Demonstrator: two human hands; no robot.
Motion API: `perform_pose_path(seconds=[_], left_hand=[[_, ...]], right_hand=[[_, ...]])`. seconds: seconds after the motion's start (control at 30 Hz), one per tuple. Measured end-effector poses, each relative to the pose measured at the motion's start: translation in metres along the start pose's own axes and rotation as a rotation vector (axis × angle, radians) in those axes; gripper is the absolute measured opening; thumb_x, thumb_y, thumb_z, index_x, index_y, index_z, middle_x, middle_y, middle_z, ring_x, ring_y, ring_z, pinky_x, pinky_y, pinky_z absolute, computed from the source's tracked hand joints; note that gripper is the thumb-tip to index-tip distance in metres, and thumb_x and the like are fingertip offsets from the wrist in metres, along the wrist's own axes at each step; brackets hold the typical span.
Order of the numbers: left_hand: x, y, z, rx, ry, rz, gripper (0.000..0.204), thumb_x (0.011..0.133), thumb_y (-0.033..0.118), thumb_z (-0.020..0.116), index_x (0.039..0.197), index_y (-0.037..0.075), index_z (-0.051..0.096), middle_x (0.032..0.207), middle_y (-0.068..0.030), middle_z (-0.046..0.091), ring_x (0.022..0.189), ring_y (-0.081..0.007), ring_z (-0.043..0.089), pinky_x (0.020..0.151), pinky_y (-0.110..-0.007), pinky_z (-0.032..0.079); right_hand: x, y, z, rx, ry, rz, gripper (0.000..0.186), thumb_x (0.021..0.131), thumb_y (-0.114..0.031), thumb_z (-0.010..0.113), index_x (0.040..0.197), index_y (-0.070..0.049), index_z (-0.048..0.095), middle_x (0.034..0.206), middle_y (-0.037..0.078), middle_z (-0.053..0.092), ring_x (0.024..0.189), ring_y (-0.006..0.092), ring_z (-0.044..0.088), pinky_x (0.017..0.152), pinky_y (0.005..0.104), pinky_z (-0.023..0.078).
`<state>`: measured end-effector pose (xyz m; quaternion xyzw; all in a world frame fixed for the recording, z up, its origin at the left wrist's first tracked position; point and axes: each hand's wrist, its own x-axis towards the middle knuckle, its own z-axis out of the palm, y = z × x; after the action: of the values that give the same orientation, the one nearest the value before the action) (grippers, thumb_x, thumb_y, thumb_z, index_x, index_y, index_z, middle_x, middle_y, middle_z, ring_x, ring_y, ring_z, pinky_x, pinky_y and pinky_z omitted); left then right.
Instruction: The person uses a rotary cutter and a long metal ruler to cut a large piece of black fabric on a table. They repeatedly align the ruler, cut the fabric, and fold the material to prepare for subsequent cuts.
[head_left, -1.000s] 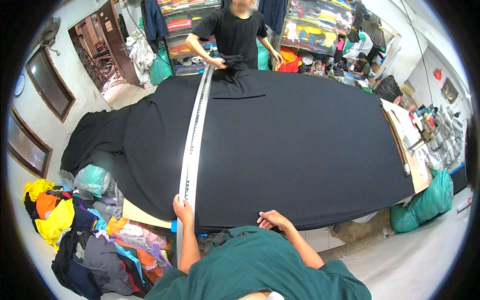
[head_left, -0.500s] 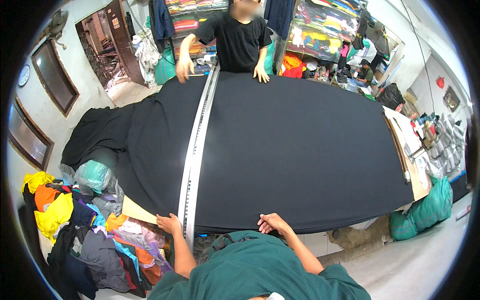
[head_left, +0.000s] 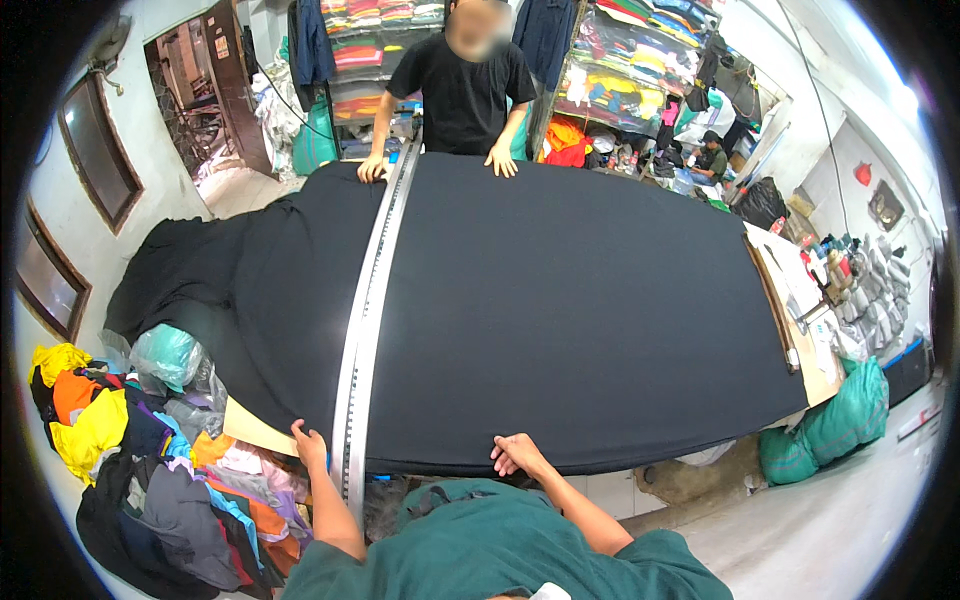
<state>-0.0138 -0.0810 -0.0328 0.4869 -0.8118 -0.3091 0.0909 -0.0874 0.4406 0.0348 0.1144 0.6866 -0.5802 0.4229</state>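
Black fabric [head_left: 560,300] lies spread over a long table, bunched and draped at the left. A long metal rail [head_left: 362,340] with a row of dark marks crosses it from near to far. Left of the rail, my left hand [head_left: 309,442] pinches the fabric's near edge beside a cream board corner [head_left: 258,430]. My right hand [head_left: 515,455] rests at the near edge right of the rail, fingers curled on the cloth; the fingertips are partly hidden. Across the table, a person in black has one hand [head_left: 373,167] on the fabric beside the rail and the other [head_left: 502,160] flat on the far edge.
Piled coloured clothes [head_left: 180,500] and a plastic-wrapped green bundle [head_left: 167,355] sit at the left. A green sack [head_left: 830,425] stands by the table's right end, below a pale board [head_left: 790,280] with tools. Shelves of folded garments [head_left: 625,70] line the back, where another person sits.
The co-worker's hand at the left of the rail has come down from above the cloth onto its far edge. My hands stay at the near edge; the whole view has shifted slightly.
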Motion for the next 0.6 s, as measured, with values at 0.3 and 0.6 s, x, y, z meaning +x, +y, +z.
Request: perform_pose_path(seconds=[0.3,0.6], left_hand=[[0.041,0.034,-0.012,-1.057,0.008,-0.232,0.027,0.102,0.022,0.050,0.107,0.020,0.077,0.128,-0.0028,0.069,0.117,-0.0207,0.062,0.100,-0.037,0.050],[-0.142,0.314,-0.011,-0.803,-0.548,0.781,0.015,0.101,0.007,0.055,0.089,0.012,0.064,0.091,0.0056,0.059,0.086,-0.0050,0.050,0.079,-0.023,0.041]], right_hand=[[-0.001,0.003,-0.004,0.039,0.012,-0.022,0.046,0.111,-0.034,0.049,0.095,0.002,0.072,0.075,0.014,0.075,0.058,0.0205,0.073,0.053,0.0304,0.056],[-0.038,0.017,-0.044,-0.260,-0.216,-0.128,0.035,0.111,-0.032,0.050,0.121,-0.005,0.071,0.077,0.012,0.075,0.061,0.0186,0.072,0.057,0.0331,0.056]])
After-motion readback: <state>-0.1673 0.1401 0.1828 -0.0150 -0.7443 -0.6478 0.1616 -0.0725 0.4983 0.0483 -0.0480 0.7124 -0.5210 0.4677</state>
